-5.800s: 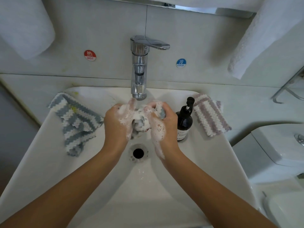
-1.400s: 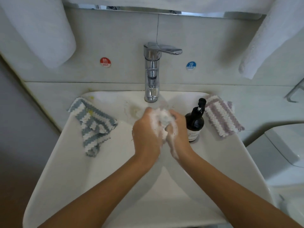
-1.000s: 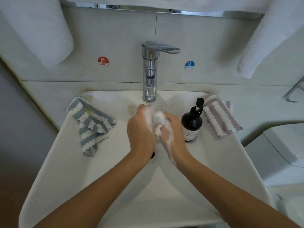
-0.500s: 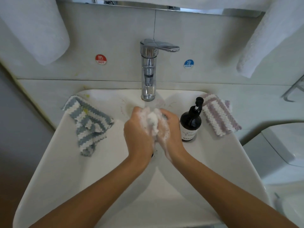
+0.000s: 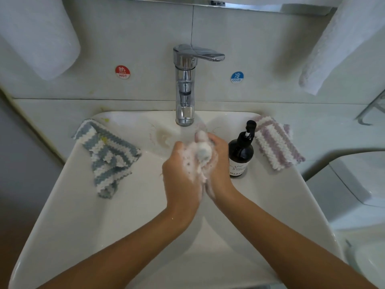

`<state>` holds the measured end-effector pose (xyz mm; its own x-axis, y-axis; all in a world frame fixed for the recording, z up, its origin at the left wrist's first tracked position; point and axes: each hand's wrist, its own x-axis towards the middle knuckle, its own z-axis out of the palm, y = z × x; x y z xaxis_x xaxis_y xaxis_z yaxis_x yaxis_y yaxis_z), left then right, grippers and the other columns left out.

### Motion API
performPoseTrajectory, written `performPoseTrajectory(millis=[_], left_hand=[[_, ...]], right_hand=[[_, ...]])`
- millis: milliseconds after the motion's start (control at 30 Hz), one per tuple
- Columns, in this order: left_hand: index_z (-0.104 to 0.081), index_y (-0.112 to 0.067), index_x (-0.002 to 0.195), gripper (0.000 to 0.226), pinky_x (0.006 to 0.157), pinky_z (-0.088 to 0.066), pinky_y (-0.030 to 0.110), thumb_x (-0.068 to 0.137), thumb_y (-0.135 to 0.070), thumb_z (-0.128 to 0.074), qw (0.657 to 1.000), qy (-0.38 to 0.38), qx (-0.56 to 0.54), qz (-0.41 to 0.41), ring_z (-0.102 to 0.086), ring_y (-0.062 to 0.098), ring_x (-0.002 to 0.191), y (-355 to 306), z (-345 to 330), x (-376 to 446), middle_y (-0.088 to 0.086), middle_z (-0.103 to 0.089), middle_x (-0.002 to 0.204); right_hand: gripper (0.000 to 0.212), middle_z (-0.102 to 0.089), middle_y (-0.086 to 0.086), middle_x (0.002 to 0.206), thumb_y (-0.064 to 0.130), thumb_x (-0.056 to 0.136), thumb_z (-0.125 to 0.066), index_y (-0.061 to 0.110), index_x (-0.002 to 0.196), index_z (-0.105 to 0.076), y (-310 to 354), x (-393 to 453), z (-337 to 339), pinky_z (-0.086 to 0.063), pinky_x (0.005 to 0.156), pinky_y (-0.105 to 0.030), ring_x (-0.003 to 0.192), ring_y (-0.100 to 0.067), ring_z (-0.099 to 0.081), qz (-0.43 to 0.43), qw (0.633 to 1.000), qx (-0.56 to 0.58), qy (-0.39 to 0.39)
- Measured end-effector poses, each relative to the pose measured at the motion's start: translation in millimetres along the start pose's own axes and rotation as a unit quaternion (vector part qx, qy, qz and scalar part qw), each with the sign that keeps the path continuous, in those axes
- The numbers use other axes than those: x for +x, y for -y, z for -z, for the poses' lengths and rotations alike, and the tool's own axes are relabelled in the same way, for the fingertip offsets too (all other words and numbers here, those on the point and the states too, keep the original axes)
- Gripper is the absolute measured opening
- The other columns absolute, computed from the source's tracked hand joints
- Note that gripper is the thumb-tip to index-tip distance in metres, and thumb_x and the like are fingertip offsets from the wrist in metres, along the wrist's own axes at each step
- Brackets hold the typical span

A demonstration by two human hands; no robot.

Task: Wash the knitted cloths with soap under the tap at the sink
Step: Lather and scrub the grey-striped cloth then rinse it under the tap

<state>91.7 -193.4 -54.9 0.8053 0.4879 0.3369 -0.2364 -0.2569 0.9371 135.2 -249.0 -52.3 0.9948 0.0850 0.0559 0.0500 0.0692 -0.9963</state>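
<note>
Both hands are over the middle of the white ceramic sink point(image 5: 68, 215), pressed close together just below the spout of the chrome single-lever tap point(image 5: 185, 84). The left hand point(image 5: 183, 172) and the right hand point(image 5: 218, 163) are each curled round the same small, foam-covered knitted cloth point(image 5: 203, 152), clamped on it from either side. White lather coats the cloth, the fingers and runs down toward the wrists; only a pale, rounded lump of the cloth pokes up between the hands, so its colour is hard to tell. Whether water is running from the tap cannot be told.

On the left rim of the sink lies a grey-blue and white striped knitted cloth point(image 5: 108, 157), crumpled and draped over the edge toward the basin, well apart from the hands. On the right rear corner lies a lilac and white striped knitted cloth point(image 5: 277, 142), flat. Between it and the right hand stands a dark pump bottle of soap with a pale label point(image 5: 240, 157), upright, just beside the right hand.

On the tiled wall behind, a red round HOT sticker point(image 5: 122, 71) sits left of the tap and a blue round COLD sticker point(image 5: 237, 77) right of it. White towels point(image 5: 39, 38) hang at both upper corners.
</note>
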Motion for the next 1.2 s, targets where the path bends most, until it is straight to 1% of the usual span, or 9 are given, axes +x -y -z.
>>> performPoseTrajectory(millis=[67, 267, 333, 433, 633, 700, 867, 1000, 1200], left_hand=[[-0.044, -0.024, 0.071, 0.015, 0.048, -0.041, 0.014, 0.084, -0.019, -0.048, 1.0, 0.006, -0.004, -0.008, -0.051, -0.003, 0.053, -1.4, -1.4, -4.8, -0.012, -0.049, 0.061], [-0.039, -0.013, 0.068, 0.029, 0.046, -0.031, 0.014, 0.094, -0.004, -0.049, 0.997, -0.051, 0.04, 0.033, -0.038, 0.001, 0.047, 17.1, 6.7, 34.8, -0.01, -0.039, 0.057], [-0.039, -0.016, 0.069, 0.028, 0.045, -0.033, 0.014, 0.093, -0.01, -0.051, 0.998, -0.042, 0.029, 0.028, -0.041, -0.001, 0.047, 11.6, 5.9, 22.4, -0.01, -0.042, 0.057], [-0.045, -0.017, 0.077, 0.014, 0.045, -0.039, 0.017, 0.085, -0.028, -0.046, 1.0, 0.005, 0.023, -0.004, -0.05, 0.0, 0.052, -2.9, 0.6, -5.6, -0.01, -0.048, 0.06], [-0.037, -0.017, 0.066, 0.034, 0.047, -0.035, 0.011, 0.098, -0.008, -0.046, 0.996, -0.058, 0.013, 0.067, -0.044, -0.003, 0.047, -0.1, 1.4, 23.7, -0.005, -0.041, 0.059], [-0.038, -0.017, 0.069, 0.032, 0.046, -0.035, 0.011, 0.097, -0.004, -0.046, 0.996, -0.047, 0.009, 0.073, -0.045, -0.004, 0.047, 2.0, 2.4, 13.9, -0.006, -0.042, 0.059], [-0.044, -0.016, 0.073, 0.017, 0.047, -0.038, 0.013, 0.087, -0.025, -0.043, 0.999, -0.018, -0.001, 0.037, -0.049, -0.003, 0.05, 1.1, -3.4, -3.7, -0.009, -0.047, 0.059], [-0.043, -0.007, 0.069, 0.028, 0.046, -0.034, 0.013, 0.095, -0.016, -0.05, 0.997, -0.056, -0.015, 0.057, -0.039, 0.003, 0.048, 1.6, 1.6, 27.0, -0.005, -0.042, 0.058], [-0.042, -0.019, 0.064, 0.032, 0.049, -0.037, 0.029, 0.092, -0.019, -0.058, 0.998, -0.047, -0.017, 0.044, -0.041, 0.009, 0.052, 9.9, 9.9, 40.3, -0.01, -0.045, 0.053]], right_hand=[[0.036, -0.031, 0.003, 0.058, -0.002, 0.09, -0.045, 0.019, 0.062, -0.035, -1.9, 5.9, -4.5, -0.025, 0.052, -0.038, 0.056, -0.017, -0.031, -0.005, 0.999, -0.026, -0.034], [0.041, -0.043, 0.014, 0.049, -0.012, 0.09, -0.049, 0.015, 0.06, -0.046, 1.5, -12.3, -4.2, -0.036, 0.049, -0.02, 0.048, -0.002, -0.041, 0.002, 0.997, -0.058, 0.047], [0.034, -0.038, 0.006, 0.053, -0.014, 0.087, -0.048, 0.008, 0.061, -0.044, 4.8, -6.8, -6.8, -0.031, 0.046, -0.021, 0.049, -0.005, -0.036, 0.031, 0.996, -0.069, 0.036], [0.038, -0.026, 0.008, 0.054, -0.007, 0.085, -0.047, 0.018, 0.06, -0.033, 7.3, 4.7, -5.4, -0.022, 0.049, -0.027, 0.054, -0.01, -0.025, 0.045, 0.996, -0.076, -0.009], [0.031, -0.046, 0.015, 0.051, 0.013, 0.082, -0.053, 0.03, 0.056, -0.052, -1.2, -12.0, -3.9, -0.037, 0.053, -0.028, 0.055, -0.009, -0.045, 0.037, 0.994, -0.092, 0.044], [0.042, -0.045, 0.017, 0.052, 0.005, 0.086, -0.053, 0.033, 0.055, -0.049, 0.4, -8.9, -2.5, -0.038, 0.052, -0.023, 0.054, -0.005, -0.043, 0.032, 0.992, -0.111, 0.056], [0.023, -0.066, -0.007, 0.096, -0.003, 0.094, -0.049, 0.017, 0.093, -0.061, -1.5, 1.9, -0.8, -0.053, 0.087, -0.041, 0.091, -0.025, -0.063, 0.013, 0.995, -0.098, 0.027], [0.037, -0.053, 0.007, 0.052, -0.011, 0.09, -0.048, 0.014, 0.064, -0.054, 9.0, -8.4, -1.2, -0.045, 0.049, -0.024, 0.049, -0.007, -0.052, -0.042, 0.996, -0.061, 0.049], [0.043, -0.048, 0.003, 0.042, 0.004, 0.093, -0.055, 0.009, 0.051, -0.049, 26.2, -5.7, -1.0, -0.038, 0.041, -0.019, 0.041, -0.009, -0.048, -0.042, 0.998, -0.04, 0.029]])
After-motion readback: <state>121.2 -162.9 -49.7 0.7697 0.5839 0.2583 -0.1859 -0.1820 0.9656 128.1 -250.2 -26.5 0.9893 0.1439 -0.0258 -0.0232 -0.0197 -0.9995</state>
